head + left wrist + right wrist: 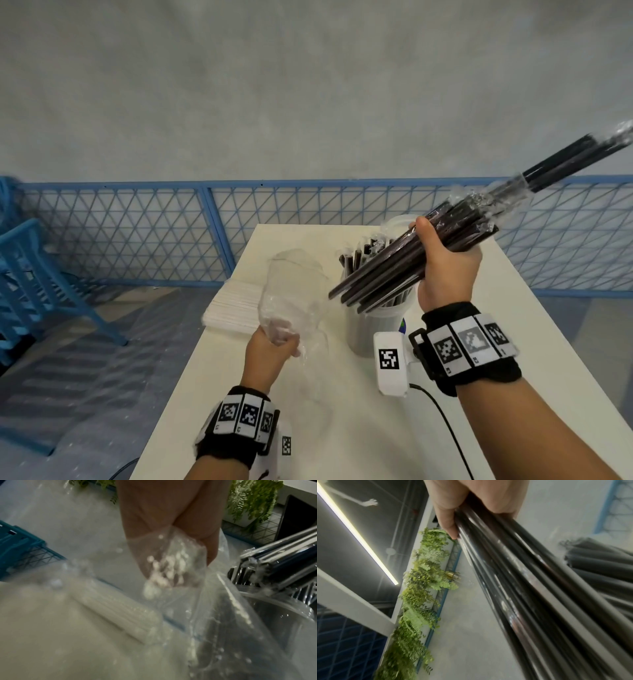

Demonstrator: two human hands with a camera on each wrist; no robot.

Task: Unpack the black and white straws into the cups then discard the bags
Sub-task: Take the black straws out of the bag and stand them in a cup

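Observation:
My right hand (pixel 442 260) grips a thick bundle of black straws (pixel 411 260), held slanted above the table; in the right wrist view the black straws (pixel 530 581) run down from my fingers (pixel 447 520). My left hand (pixel 274 342) holds an empty clear plastic bag (pixel 291 294) by its crumpled end, and the bag (pixel 171 563) hangs loose in the left wrist view. A clear cup (pixel 373 325) with several black straws in it stands just below the bundle. A pack of white straws (pixel 236 305) lies at the table's left edge, seen also as white straws (pixel 120 609).
The white table (pixel 308 428) is narrow, with floor dropping off on both sides. A blue mesh fence (pixel 137 233) runs behind it and a blue chair (pixel 30 284) stands at the left. A black cable (pixel 442 418) trails across the table near my right wrist.

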